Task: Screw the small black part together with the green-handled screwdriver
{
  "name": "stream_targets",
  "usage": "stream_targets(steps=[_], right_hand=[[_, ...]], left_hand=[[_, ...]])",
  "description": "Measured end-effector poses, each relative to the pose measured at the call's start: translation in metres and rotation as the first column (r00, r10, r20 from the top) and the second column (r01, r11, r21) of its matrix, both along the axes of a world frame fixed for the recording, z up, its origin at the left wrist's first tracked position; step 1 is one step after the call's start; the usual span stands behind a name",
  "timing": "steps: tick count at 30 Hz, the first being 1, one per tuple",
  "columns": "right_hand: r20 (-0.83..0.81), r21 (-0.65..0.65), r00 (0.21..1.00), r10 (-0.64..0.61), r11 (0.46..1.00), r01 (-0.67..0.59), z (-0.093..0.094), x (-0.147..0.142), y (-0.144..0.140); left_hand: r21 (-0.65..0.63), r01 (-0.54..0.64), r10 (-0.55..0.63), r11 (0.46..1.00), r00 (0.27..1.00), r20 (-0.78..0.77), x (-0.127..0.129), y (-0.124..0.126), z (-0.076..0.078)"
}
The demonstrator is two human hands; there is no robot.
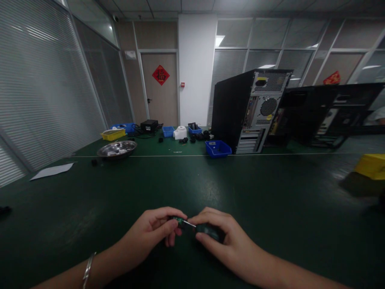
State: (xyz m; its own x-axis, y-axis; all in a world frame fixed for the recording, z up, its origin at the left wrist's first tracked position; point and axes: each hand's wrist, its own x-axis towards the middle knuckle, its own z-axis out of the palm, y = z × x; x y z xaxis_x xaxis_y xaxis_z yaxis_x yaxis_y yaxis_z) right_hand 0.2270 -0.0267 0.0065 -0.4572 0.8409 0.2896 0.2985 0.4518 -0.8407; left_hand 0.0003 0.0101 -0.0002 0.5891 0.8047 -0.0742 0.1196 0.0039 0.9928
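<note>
Small green circuit piece point(179, 220) pinched in left hand point(153, 233) fingertips, low over dark green table point(240, 188). Thin silver shaft point(189, 224) runs left-right, tip touching piece. Dark-handled screwdriver point(210, 232) gripped in right hand point(222, 241), just beside.

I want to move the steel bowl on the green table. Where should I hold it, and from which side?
Grip the steel bowl by its thin outer rim, coming from the near side, probably with fingers under the lip. It is wide and shallow, holds small parts, and that rim faces bare table.
</note>
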Motion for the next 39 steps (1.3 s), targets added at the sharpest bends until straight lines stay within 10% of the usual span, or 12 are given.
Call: stream_targets(steps=[6, 16, 31, 39], right_hand=[[0.009, -0.03, 0.997, -0.071, 0.997, 0.071, 0.005, 0.001, 0.0], [-0.011, -0.022, 0.996, -0.084, 0.996, 0.084, -0.002, 0.002, 0.001], [0.144, 0.01, 0.983, -0.117, 0.993, 0.117, 0.002, 0.003, 0.002], [0.426, -0.081, 0.905, 0.0, 0.996, 0.038, 0.019, 0.011, -0.003]], left_hand=[[0.055, -0.082, 0.085, 0.995, 0.995, -0.048, -0.007, 0.002, 0.004], [0.387, 0.36, -0.148, 0.849, 0.864, -0.481, -0.005, -0.012, 0.018], [0.402, 0.364, -0.115, 0.84, 0.844, -0.523, -0.005, -0.015, 0.021], [0.407, 0.158, -0.023, 0.9, 0.949, -0.315, -0.009, -0.004, 0.009]])
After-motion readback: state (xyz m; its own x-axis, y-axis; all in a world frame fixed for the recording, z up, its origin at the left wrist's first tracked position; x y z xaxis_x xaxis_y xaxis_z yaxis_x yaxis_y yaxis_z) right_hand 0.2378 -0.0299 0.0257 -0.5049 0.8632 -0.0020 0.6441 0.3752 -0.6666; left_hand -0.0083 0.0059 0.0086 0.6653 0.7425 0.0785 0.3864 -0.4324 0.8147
